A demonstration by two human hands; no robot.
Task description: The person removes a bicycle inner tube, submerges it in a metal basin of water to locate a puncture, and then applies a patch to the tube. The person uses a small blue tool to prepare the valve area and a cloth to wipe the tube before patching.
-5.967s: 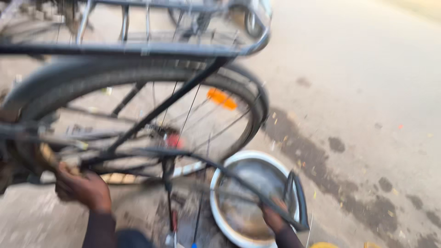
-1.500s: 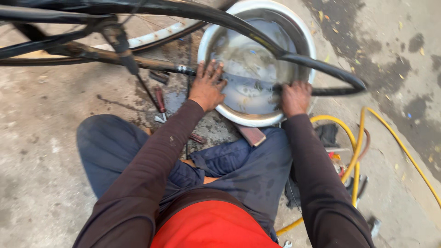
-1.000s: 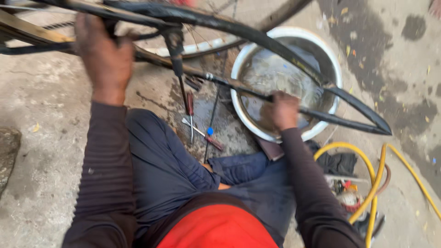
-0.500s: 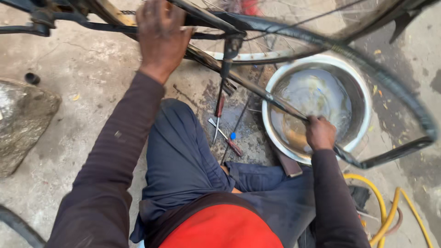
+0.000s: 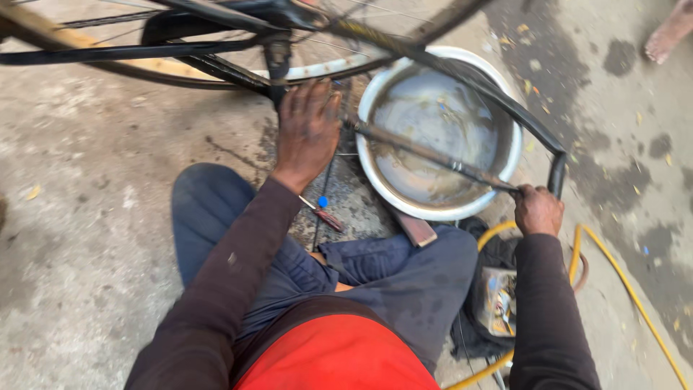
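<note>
I crouch on a concrete floor beside a bicycle wheel. My left hand reaches up to the black frame by the wheel, fingers spread against it. My right hand is closed on a black inner tube that loops out over a round white basin of murky water. The tube's long loop crosses above the water from the wheel down to my right fist.
Small hand tools, one with a red handle, lie on the floor between my knees and the basin. A yellow hose curls at the right beside a dark bag. Another person's foot shows at the top right.
My left hand has come down from the upper frame to a spot nearer the basin. My right hand has slid out of the basin to its right rim, still gripping the tube.
</note>
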